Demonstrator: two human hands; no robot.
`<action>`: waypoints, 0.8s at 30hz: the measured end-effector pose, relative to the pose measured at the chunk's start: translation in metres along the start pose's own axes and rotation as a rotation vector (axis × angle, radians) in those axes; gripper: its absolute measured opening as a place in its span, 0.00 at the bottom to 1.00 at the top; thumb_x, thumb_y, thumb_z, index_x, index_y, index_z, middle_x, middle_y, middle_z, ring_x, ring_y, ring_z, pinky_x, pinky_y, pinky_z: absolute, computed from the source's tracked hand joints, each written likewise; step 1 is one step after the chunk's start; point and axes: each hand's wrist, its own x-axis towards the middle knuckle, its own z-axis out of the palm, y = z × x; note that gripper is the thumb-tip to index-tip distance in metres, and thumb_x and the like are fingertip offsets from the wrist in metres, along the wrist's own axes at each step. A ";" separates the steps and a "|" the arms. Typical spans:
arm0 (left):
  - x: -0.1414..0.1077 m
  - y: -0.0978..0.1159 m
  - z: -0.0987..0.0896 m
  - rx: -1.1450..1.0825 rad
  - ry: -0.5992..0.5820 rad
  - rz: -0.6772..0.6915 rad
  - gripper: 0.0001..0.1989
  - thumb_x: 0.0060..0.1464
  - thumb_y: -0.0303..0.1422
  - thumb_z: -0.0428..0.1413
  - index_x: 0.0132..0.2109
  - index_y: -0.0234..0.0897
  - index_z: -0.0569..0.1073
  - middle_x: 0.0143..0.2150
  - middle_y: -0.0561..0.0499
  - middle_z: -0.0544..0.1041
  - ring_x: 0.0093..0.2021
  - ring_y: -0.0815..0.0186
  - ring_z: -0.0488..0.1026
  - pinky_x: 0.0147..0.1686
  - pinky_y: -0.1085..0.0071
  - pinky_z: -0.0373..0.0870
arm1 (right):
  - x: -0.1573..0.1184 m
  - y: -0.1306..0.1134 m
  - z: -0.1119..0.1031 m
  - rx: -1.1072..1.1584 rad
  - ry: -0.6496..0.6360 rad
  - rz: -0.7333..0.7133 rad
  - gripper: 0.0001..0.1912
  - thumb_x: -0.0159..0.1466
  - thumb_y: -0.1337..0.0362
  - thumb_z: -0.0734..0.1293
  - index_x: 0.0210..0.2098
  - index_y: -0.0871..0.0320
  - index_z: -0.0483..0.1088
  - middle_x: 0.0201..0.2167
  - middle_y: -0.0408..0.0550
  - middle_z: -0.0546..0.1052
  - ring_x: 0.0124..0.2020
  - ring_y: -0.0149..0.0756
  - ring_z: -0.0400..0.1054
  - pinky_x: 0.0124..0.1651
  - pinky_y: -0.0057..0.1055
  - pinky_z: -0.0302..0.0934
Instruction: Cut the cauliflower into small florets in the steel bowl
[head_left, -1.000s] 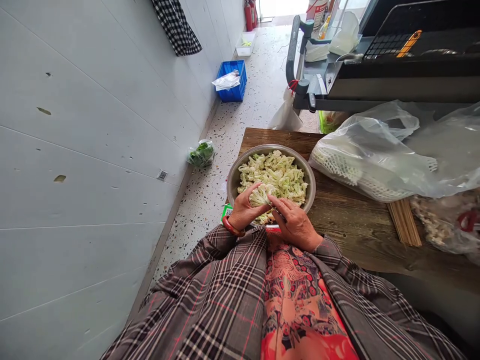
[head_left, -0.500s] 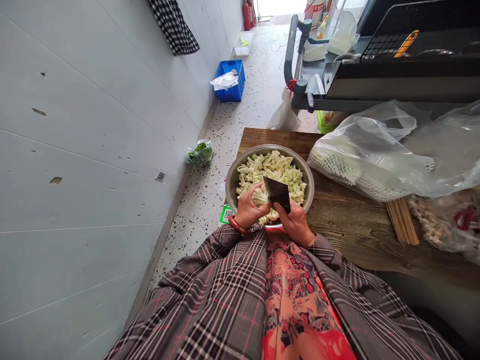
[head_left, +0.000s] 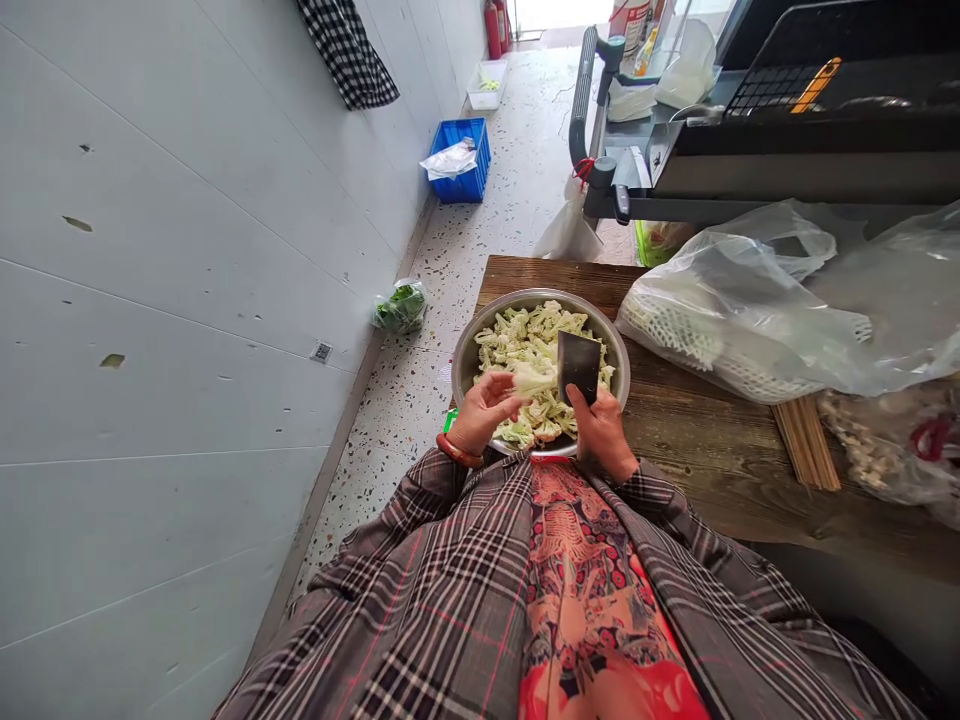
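A round metal basin [head_left: 463, 372] full of cut cauliflower florets [head_left: 517, 345] stands on the wooden table, close to my body. Over its right half, my right hand [head_left: 600, 425] grips a cleaver [head_left: 578, 365], the dark broad blade pointing up and away from me. My left hand [head_left: 484, 408], with a reddish bangle at the wrist, is over the basin's near left side. Its fingers are closed on a pale cauliflower piece [head_left: 531, 380], which sits just left of the blade and apart from it.
Clear plastic bags [head_left: 735, 310] with net-wrapped produce lie on the wooden table [head_left: 675, 440] at right, beside wooden sticks [head_left: 805, 442]. A black cart [head_left: 750, 180] stands behind. Bagged greens [head_left: 400, 307] and a blue crate [head_left: 461, 185] are on the floor along the wall [head_left: 187, 350].
My right hand has moved the cleaver to the right, away from my left hand. My left hand has shifted slightly left, and the cauliflower piece at its fingertips now shows.
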 end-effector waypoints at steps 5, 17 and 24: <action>0.004 -0.013 -0.005 -0.100 0.017 -0.075 0.25 0.46 0.37 0.64 0.50 0.34 0.70 0.49 0.41 0.74 0.41 0.63 0.75 0.32 0.72 0.70 | 0.000 0.009 0.005 0.033 -0.010 0.056 0.22 0.63 0.47 0.60 0.26 0.59 0.68 0.22 0.44 0.69 0.25 0.33 0.59 0.32 0.32 0.58; 0.015 -0.046 -0.008 -0.161 -0.036 -0.240 0.29 0.37 0.36 0.69 0.48 0.33 0.72 0.38 0.49 0.76 0.32 0.73 0.70 0.29 0.78 0.66 | -0.012 -0.021 -0.001 0.106 -0.153 -0.022 0.19 0.64 0.50 0.61 0.26 0.57 0.69 0.21 0.44 0.68 0.26 0.35 0.63 0.32 0.33 0.62; 0.014 -0.026 -0.006 -0.269 0.080 -0.075 0.32 0.38 0.37 0.68 0.52 0.39 0.70 0.49 0.48 0.74 0.41 0.69 0.73 0.35 0.73 0.72 | -0.013 -0.019 0.000 0.162 -0.140 0.034 0.19 0.64 0.49 0.62 0.32 0.59 0.72 0.26 0.46 0.73 0.28 0.35 0.65 0.35 0.34 0.64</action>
